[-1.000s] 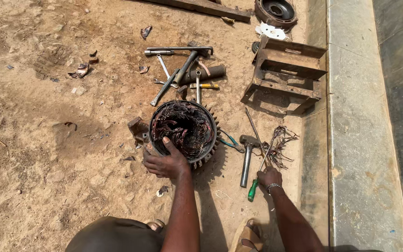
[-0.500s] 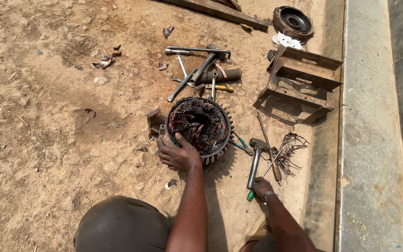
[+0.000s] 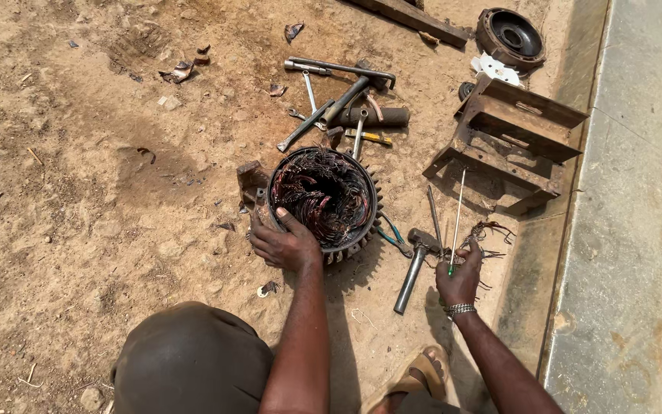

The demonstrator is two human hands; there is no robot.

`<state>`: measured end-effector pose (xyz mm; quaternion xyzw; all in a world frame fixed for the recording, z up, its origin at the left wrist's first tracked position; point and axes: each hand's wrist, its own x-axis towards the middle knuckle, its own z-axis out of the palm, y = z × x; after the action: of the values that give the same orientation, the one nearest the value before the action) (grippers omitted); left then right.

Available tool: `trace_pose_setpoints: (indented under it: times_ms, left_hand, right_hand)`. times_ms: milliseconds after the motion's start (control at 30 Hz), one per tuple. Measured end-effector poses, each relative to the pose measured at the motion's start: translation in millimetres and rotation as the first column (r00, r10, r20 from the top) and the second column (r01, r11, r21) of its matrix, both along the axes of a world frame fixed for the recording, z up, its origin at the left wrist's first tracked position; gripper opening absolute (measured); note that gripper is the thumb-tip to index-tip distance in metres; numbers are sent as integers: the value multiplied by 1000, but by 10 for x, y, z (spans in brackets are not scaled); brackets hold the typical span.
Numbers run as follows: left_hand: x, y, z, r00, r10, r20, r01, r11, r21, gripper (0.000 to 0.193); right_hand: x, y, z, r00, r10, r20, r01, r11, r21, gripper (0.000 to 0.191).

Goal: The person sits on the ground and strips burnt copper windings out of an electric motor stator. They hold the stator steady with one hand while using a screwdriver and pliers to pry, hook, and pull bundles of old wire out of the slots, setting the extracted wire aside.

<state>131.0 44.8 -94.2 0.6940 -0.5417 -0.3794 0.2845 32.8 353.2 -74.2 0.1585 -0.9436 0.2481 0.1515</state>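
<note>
Holding on tight is what both of my hands are doing. The fingers of my left hand (image 3: 283, 245) are curled over the near rim of the round motor shell (image 3: 323, 201), with the fingertips hooked just inside it. The fingers of my right hand (image 3: 461, 277) are closed around the green handle of a long thin screwdriver (image 3: 457, 218). Its shaft points away from me, toward the rusty metal frame (image 3: 511, 142).

The motor shell sits on the sandy ground (image 3: 78, 192), right in front of my knee. It has fins all around the outside. Inside it I see a big tangle of dark red and brown wires (image 3: 319, 195). They look loose and messy, but they are all inside the shell. So I think the pulling out of the wires has hardly begun, or is only part done. The screwdriver tip is well apart from the shell, so no poking is going on right now.

Just beside my right hand lie a hammer (image 3: 414, 264) and a small heap of thin wire scraps (image 3: 488, 238). Farther off, past the shell, more tools (image 3: 339, 100) lie in a pile. A round dark cover (image 3: 509, 34) sits far away near the kerb (image 3: 630, 192).
</note>
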Motion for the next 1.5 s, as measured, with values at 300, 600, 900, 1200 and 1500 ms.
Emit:
trace_pose_setpoints:
  times_ms: [300,600,900,1200,1500]
  left_hand:
    - [34,-17,38,999,-49,23,49,999,21,79]
    - [40,-55,60,992,-99,79,98,995,15,81]
    - [8,-47,62,995,-57,82,57,998,11,85]
    - [-8,-42,-67,994,-51,93,54,998,-26,83]
    - [15,-1,-65,996,-62,64,66,996,-53,84]
  right_hand:
    - [-30,-289,2056,838,169,519,-544,321,775,55]
    - [2,-960,2732,834,338,436,-469,20,883,44]
    - [67,-1091,2626,820,348,455,-492,20,870,31]
    - [-36,-674,2035,829,285,482,-508,22,861,48]
    - [110,-209,1119,863,258,435,-505,426,750,59]
